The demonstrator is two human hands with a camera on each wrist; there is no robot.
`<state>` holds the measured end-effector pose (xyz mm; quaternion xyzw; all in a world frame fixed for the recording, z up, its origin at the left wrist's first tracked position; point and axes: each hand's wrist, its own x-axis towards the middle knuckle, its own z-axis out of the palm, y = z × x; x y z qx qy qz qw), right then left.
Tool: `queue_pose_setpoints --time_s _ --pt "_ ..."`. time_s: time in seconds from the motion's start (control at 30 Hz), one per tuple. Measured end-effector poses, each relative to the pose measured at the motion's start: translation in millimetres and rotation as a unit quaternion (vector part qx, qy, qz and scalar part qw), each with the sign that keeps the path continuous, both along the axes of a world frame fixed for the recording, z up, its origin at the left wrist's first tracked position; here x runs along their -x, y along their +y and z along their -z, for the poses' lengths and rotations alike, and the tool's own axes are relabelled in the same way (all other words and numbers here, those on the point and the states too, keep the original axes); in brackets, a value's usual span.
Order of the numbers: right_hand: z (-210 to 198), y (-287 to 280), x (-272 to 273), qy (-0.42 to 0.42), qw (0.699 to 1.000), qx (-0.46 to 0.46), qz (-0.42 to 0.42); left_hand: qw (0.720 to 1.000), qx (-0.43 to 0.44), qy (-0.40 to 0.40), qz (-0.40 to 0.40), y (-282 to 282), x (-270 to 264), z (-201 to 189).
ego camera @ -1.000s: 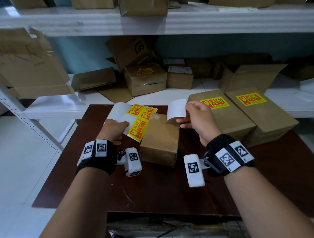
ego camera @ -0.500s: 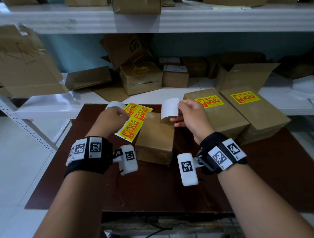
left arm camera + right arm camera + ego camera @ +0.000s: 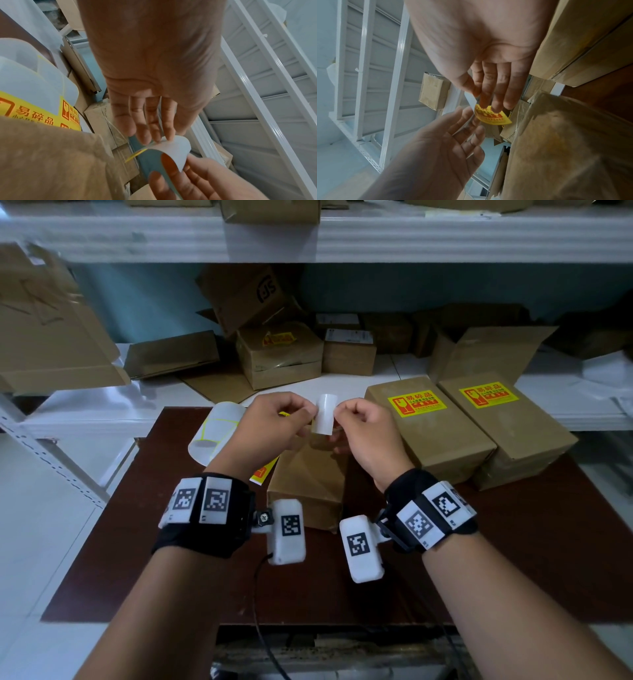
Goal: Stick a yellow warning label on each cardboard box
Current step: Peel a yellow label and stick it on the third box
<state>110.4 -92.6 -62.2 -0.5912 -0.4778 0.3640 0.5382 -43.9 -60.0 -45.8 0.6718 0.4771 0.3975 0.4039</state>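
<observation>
1. Left hand [image 3: 270, 422]: raised over the dark brown tabletop [image 3: 513, 559], fingers curled, thumb and fingertips pinching the left edge of a single curled yellow warning label [image 3: 325, 419]. In the left wrist view the fingers [image 3: 142, 127] lie against the label's white backing.
2. Right hand [image 3: 368, 433]: level with the left and just beside it, pinching the right edge of the same label. In the right wrist view its fingertips [image 3: 489, 100] press on the printed yellow and red face [image 3: 493, 116].
3. Curled yellow warning label: held in the air between both hands, white back toward the head camera, printed face turned away. It hangs above the far end of item 4; whether it touches the box I cannot tell.
4. Plain brown cardboard box [image 3: 308, 481]: lies at the centre of the tabletop, near the wrists, top face bare of any label.
5. Two brown cardboard boxes, right side of the tabletop, side by side and touching: the left one [image 3: 435, 436] and the right one [image 3: 513, 433] each carry a yellow warning label on top.
6. White backing sheet of labels [image 3: 215, 433]: lies curled on the far left of the tabletop, partly hidden by the left hand; a yellow corner shows below the left wrist.
7. White metal shelving [image 3: 342, 237]: behind the tabletop, holding assorted cardboard boxes, some flattened.
</observation>
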Motion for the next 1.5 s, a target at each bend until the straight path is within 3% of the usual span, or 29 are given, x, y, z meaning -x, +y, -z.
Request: queue_pose_setpoints --time_s 0.53,0.7,0.87,1.13,1.5 --pt "4.8 3.5 -1.2 -0.051 0.997 -0.046 -0.021 0.998 0.038 -0.059 0.0 1.2 -1.5 0.6" --pt "11.3 10.2 -11.1 -0.003 0.999 -0.012 0.034 0.994 0.057 -0.096 -0.014 3.8 3.2 -2.3" --pt "4.6 5.9 -14.7 0.06 0.998 0.014 0.002 0.99 0.073 -0.125 -0.007 2.3 6.7 -4.4" --pt "0.1 4.9 -19.4 0.063 0.998 0.027 -0.002 0.993 0.073 -0.09 -0.02 2.1 14.6 -5.3" --pt "4.3 6.8 -24.6 0.019 0.997 0.073 0.003 0.993 0.107 0.029 -0.027 18.9 25.5 14.2"
